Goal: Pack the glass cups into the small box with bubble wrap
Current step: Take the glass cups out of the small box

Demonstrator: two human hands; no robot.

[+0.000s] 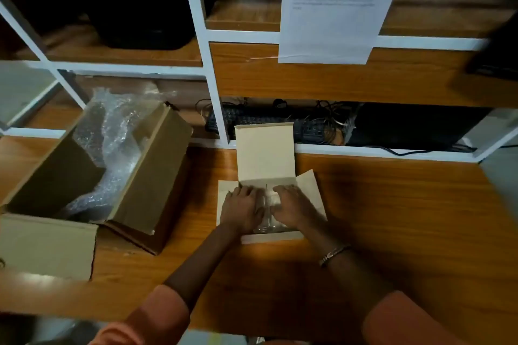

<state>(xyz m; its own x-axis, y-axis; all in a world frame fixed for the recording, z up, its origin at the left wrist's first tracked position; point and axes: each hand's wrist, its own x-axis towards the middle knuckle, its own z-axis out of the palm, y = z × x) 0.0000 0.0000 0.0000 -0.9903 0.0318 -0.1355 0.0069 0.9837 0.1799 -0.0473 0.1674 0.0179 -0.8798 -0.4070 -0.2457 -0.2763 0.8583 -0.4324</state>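
Pressing down into the small box (265, 154), I have both hands side by side over its open top, close together but not touching. My left hand (242, 211) lies palm down with fingers spread flat on the left half of the opening; my right hand (295, 209) does the same on the right half, wearing a bracelet (333, 254) at the wrist. Neither hand is closed around anything; both are flat and pushing on what lies inside. Between my hands and toward the box's near edge I can see clear, shiny material (270, 216), glass cups or bubble wrap, though I cannot tell which is which. The small box sits on the wooden table (406, 218), its back lid flap standing upright and its side flaps folded outward. To the left of the small box, well apart from it, a larger cardboard box (151, 173) lies open with a bundle of bubble wrap (112, 131) spilling out of it. Beyond the small box stands a white-framed shelf (213, 98), with a dark keyboard (246, 117) and tangled cables behind its upright lid. Above the small box, a printed sheet of paper (336, 5) hangs on the shelf
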